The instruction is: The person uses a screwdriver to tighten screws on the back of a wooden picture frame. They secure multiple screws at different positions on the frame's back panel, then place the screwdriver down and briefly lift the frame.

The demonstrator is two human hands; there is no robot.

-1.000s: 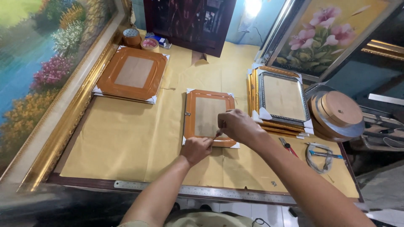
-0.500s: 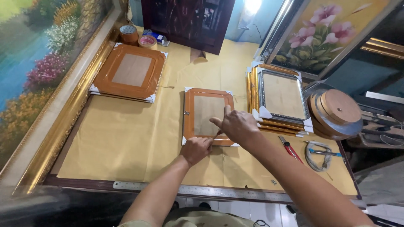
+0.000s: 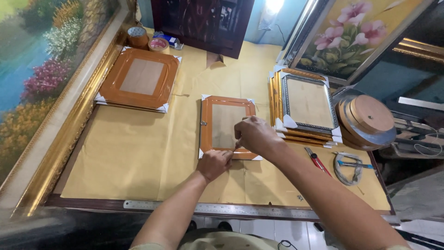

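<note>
The small frame [image 3: 226,126] lies flat mid-table, left of the frame stack [image 3: 305,106]. Left hand [image 3: 213,164] presses its near edge; right hand [image 3: 254,135] pinches there (close together, fingers curled).

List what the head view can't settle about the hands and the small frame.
- Near edge of the small frame: covered by both hands, head view.
- Left hand: fingertips curl under at the frame's edge; whether they pinch anything is hidden.
- Right hand: something thin may sit at its fingertips, too small to tell.
- Red-handled tool: kind unclear, small.
- Ruler: marks too fine to make out.
</note>
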